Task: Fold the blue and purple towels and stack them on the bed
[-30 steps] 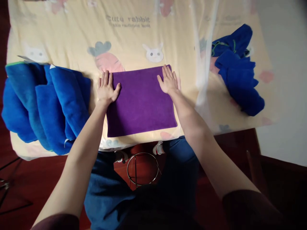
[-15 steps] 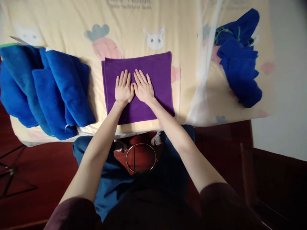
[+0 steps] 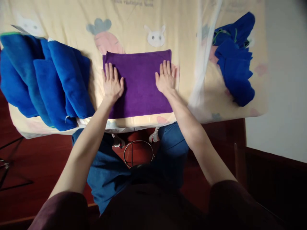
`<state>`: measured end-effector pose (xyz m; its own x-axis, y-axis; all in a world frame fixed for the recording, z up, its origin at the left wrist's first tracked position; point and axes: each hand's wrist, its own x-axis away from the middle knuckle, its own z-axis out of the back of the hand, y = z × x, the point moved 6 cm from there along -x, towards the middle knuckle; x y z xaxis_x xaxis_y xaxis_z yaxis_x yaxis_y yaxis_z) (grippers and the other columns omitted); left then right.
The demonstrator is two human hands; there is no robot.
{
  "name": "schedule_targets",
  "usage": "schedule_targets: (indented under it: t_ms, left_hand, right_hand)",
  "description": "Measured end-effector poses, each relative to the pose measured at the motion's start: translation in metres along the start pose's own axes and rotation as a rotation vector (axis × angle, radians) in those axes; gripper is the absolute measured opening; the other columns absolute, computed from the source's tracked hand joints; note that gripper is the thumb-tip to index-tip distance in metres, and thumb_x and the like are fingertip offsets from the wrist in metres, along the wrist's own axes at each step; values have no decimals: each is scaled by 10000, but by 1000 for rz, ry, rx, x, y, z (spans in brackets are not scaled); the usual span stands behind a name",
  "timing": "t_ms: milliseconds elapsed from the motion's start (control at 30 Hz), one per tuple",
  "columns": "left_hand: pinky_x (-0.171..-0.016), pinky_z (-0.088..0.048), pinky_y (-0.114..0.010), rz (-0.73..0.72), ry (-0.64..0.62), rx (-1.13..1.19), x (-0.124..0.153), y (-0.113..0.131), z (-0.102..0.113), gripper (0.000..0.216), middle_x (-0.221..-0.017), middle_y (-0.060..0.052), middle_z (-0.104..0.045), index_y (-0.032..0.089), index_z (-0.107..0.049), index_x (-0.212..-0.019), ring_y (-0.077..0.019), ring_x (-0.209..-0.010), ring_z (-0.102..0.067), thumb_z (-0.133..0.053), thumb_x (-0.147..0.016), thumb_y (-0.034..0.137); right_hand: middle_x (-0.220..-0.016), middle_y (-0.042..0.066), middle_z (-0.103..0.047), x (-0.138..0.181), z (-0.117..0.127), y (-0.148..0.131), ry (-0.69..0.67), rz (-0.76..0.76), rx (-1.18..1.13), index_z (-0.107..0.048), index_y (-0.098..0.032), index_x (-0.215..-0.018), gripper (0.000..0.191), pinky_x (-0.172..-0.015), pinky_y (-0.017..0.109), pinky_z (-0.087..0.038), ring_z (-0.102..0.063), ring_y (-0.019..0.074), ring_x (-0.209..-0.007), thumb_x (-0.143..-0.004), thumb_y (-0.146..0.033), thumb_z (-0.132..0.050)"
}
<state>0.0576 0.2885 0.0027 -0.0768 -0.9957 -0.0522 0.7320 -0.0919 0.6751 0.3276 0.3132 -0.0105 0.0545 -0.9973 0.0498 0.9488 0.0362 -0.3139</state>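
Observation:
A purple towel, folded into a rectangle, lies flat in front of me on the cream patterned sheet. On its left edge rests my left hand, palm down with the fingers stretched out. My right hand is flat near the towel's right edge, fingers extended. Neither hand grips anything. The towel's upper left corner shows a second layer sticking out slightly from under the top one.
Several folded blue towels overlap at the left. A crumpled blue cloth pile with green edging lies at the right. The patterned sheet covers the surface. Below are a round metal ring of a stool and the red floor.
My hands have slid apart from the towel's middle, the left one to the left edge and the right one to the right edge. The view has shifted slightly.

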Motion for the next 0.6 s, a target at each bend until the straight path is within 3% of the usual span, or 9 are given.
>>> schedule_targets:
  t_ms: [133, 233, 333, 467, 600]
  left_hand:
    - [-1373, -19, -512, -97, -108, 7, 55, 39, -32, 722, -1755, -86, -292, 169, -424, -1639, -299, -1670, -81, -462, -1012, 526]
    - [-1374, -44, -502, -126, -148, -17, 82, 45, -39, 677, -1749, -78, -301, 192, -434, -1636, -283, -1661, -152, -450, -1020, 471]
    - [-1370, -65, -521, -105, -144, -47, 90, 35, -25, 677, -1749, -81, -298, 201, -442, -1630, -290, -1659, -160, -490, -1006, 458]
    - [-1366, -78, -537, -1, -88, -74, 101, 12, 4, 697, -1754, -92, -283, 215, -434, -1631, -289, -1664, -134, -504, -1000, 501]
    - [-1370, -79, -491, 80, -5, -117, 139, -15, 30, 707, -1765, -121, -253, 187, -410, -1633, -273, -1666, -126, -450, -1010, 519]
  right_hand:
    - [-1788, 87, -183, 58, -22, -79, -84, 180, -104, -159, -106, -1725, 736, -1363, 622, 54, -13, 310, -1686, -1099, -491, -201]
    - [-1796, 66, -134, 93, -32, -103, -145, 180, -90, -167, -122, -1726, 717, -1384, 554, 8, -42, 265, -1688, -1097, -462, -214]
    - [-1792, 79, -168, 102, -25, -86, -106, 147, -82, -183, -143, -1724, 716, -1382, 549, -21, -71, 248, -1687, -1101, -493, -221]
    - [-1775, 118, -241, 103, -9, -38, 8, 70, -69, -230, -162, -1714, 688, -1368, 593, -74, -143, 258, -1678, -1107, -486, -214]
    - [-1736, 185, -316, 127, 5, 15, 169, -72, -99, -345, -114, -1665, 664, -1343, 589, -207, -236, 288, -1645, -1102, -459, -279]
